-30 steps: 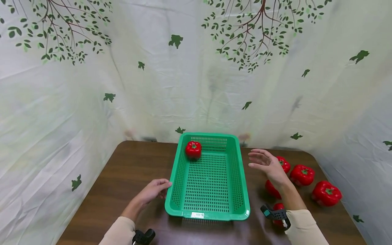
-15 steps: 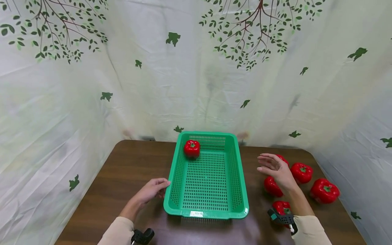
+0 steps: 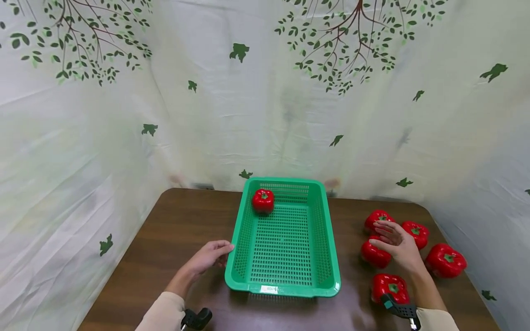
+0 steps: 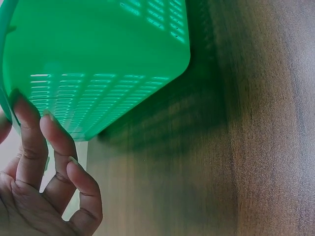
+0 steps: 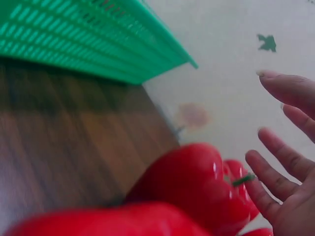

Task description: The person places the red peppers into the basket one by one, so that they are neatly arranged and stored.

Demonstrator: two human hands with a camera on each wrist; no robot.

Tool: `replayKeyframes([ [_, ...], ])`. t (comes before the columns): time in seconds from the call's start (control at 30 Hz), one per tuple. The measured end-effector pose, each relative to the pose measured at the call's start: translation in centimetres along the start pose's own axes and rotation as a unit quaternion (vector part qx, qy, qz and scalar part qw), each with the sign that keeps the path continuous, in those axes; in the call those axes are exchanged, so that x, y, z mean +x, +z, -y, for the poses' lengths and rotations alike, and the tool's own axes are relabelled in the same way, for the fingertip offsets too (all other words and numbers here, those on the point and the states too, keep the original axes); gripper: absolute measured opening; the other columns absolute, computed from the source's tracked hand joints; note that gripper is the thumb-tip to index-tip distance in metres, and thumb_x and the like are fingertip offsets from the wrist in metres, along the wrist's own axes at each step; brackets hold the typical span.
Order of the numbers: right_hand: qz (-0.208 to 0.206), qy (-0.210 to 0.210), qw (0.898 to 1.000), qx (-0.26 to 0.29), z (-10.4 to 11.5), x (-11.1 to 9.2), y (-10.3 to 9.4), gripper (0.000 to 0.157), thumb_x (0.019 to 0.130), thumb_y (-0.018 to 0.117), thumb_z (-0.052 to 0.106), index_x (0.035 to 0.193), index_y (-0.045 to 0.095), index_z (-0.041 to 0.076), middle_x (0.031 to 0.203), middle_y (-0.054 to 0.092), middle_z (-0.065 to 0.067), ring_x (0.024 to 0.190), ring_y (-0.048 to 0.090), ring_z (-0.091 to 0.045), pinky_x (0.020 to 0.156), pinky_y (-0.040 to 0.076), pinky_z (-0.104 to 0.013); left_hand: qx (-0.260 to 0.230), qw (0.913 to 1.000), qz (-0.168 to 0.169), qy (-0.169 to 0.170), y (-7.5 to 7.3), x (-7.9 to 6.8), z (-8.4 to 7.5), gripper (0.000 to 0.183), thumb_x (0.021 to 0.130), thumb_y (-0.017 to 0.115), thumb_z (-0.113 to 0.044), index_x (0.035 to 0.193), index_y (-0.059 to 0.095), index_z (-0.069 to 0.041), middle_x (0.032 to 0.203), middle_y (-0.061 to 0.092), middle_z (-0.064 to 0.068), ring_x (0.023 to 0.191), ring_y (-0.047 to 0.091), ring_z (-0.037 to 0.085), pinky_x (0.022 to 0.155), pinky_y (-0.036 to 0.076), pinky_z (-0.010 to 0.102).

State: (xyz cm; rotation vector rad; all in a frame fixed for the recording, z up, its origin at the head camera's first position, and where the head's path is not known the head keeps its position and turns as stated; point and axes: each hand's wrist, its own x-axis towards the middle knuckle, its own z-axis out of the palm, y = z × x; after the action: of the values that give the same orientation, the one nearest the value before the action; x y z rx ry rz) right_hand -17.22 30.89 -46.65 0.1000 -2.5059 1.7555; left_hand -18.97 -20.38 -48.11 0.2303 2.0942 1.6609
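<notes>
Note pinch of left hand [image 3: 210, 255] on green basket [image 3: 298, 291] and spread of right hand [image 3: 399, 246] over red peppers [image 3: 374, 255] on worktop [image 3: 182, 220], right of basket. Beware of bumping neighbouring peppers through tight finger clearance, or skewing basket through one-sided pull.

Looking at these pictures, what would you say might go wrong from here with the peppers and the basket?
The peppers by the right hand sit close together, so grasping one could nudge its neighbours. The wrist camera appears close to the nearest pepper and might bump it. The left hand holds the green basket by one side only, so a tug could slide it.
</notes>
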Motion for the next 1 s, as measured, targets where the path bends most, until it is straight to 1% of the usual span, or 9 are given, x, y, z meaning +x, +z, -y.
replayKeyframes([
  [0.17, -0.019, 0.04, 0.998, -0.036, -0.7, -1.1, -1.0, 0.059, 0.091, 0.068, 0.022, 0.139, 0.041, 0.004, 0.136, 0.048, -0.019, 0.106, 0.052, 0.005, 0.079, 0.049, -0.017, -0.001, 1.0, 0.0, 0.003, 0.3, 0.3, -0.1, 0.038, 0.1, 0.053, -0.027, 0.106, 0.06, 0.009, 0.08, 0.062, 0.002, 0.072, 0.058, 0.018, 0.073, 0.05, 0.037],
  [0.23, -0.023, 0.054, 0.997, -0.045, -0.8, -1.3, -1.1, 0.061, 0.09, 0.069, 0.023, 0.14, 0.04, 0.004, 0.138, 0.045, -0.022, 0.107, 0.05, 0.002, 0.078, 0.049, -0.017, -0.003, 1.0, 0.0, 0.002, 0.3, 0.3, -0.1, 0.037, 0.1, 0.053, -0.027, 0.106, 0.06, 0.01, 0.08, 0.062, 0.001, 0.072, 0.058, 0.017, 0.072, 0.049, 0.036],
  [0.4, -0.019, 0.076, 0.995, -0.062, -1.3, -1.4, -1.2, 0.069, 0.089, 0.07, 0.027, 0.143, 0.036, 0.002, 0.142, 0.04, -0.025, 0.12, 0.045, -0.027, 0.078, 0.045, -0.013, -0.013, 0.9999, -0.002, -0.006, 0.2, 0.2, 0.0, 0.038, 0.1, 0.053, -0.028, 0.106, 0.06, 0.009, 0.081, 0.062, 0.0, 0.072, 0.058, 0.017, 0.072, 0.048, 0.035],
  [0.47, -0.013, 0.08, 0.995, -0.062, -1.5, -1.4, -1.2, 0.07, 0.089, 0.07, 0.026, 0.144, 0.034, 0.002, 0.143, 0.039, -0.025, 0.123, 0.042, -0.033, 0.078, 0.045, -0.014, -0.013, 0.9999, -0.005, -0.009, 0.2, 0.1, 0.0, 0.038, 0.099, 0.053, -0.028, 0.107, 0.06, 0.009, 0.082, 0.062, 0.001, 0.073, 0.058, 0.017, 0.073, 0.048, 0.035],
  [0.6, -0.001, 0.089, 0.994, -0.064, -2.0, -1.4, -1.2, 0.073, 0.088, 0.071, 0.027, 0.145, 0.033, 0.003, 0.143, 0.04, -0.023, 0.121, 0.043, -0.025, 0.08, 0.045, -0.017, -0.011, 0.9999, -0.008, -0.008, 0.2, 0.0, 0.1, 0.039, 0.099, 0.053, -0.029, 0.108, 0.06, 0.008, 0.083, 0.063, 0.001, 0.074, 0.058, 0.018, 0.075, 0.048, 0.037],
  [0.67, 0.008, 0.097, 0.993, -0.063, -2.1, -1.5, -1.0, 0.075, 0.088, 0.071, 0.028, 0.146, 0.031, 0.004, 0.145, 0.039, -0.023, 0.122, 0.042, -0.027, 0.087, 0.048, -0.028, -0.011, 0.9999, -0.008, -0.008, 0.2, 0.0, 0.1, 0.039, 0.1, 0.053, -0.029, 0.108, 0.061, 0.008, 0.083, 0.063, 0.001, 0.074, 0.058, 0.018, 0.075, 0.048, 0.037],
  [0.73, 0.013, 0.103, 0.993, -0.063, -2.2, -1.5, -0.9, 0.077, 0.087, 0.072, 0.028, 0.146, 0.029, 0.003, 0.145, 0.037, -0.024, 0.125, 0.04, -0.034, 0.093, 0.047, -0.042, -0.01, 0.9999, -0.008, -0.009, 0.2, -0.1, 0.0, 0.038, 0.1, 0.053, -0.029, 0.108, 0.061, 0.008, 0.082, 0.063, 0.001, 0.073, 0.058, 0.018, 0.074, 0.047, 0.037],
  [0.83, 0.02, 0.111, 0.992, -0.063, -2.3, -1.5, -0.7, 0.081, 0.086, 0.074, 0.028, 0.146, 0.026, 0.001, 0.146, 0.034, -0.026, 0.129, 0.033, -0.045, 0.098, 0.037, -0.062, -0.012, 0.9999, -0.005, -0.006, 0.2, -0.1, -0.2, 0.038, 0.1, 0.052, -0.027, 0.108, 0.06, 0.009, 0.081, 0.062, 0.0, 0.073, 0.058, 0.017, 0.073, 0.047, 0.036],
  [1.0, 0.041, 0.128, 0.989, -0.069, -2.6, -1.5, -0.5, 0.086, 0.084, 0.075, 0.026, 0.147, 0.022, 0.0, 0.145, 0.031, -0.027, 0.129, 0.031, -0.047, 0.097, 0.038, -0.061, -0.017, 0.9999, -0.001, 0.001, 0.2, -0.1, -0.4, 0.038, 0.101, 0.05, -0.025, 0.109, 0.058, 0.012, 0.081, 0.062, 0.0, 0.072, 0.058, 0.016, 0.071, 0.047, 0.034],
])
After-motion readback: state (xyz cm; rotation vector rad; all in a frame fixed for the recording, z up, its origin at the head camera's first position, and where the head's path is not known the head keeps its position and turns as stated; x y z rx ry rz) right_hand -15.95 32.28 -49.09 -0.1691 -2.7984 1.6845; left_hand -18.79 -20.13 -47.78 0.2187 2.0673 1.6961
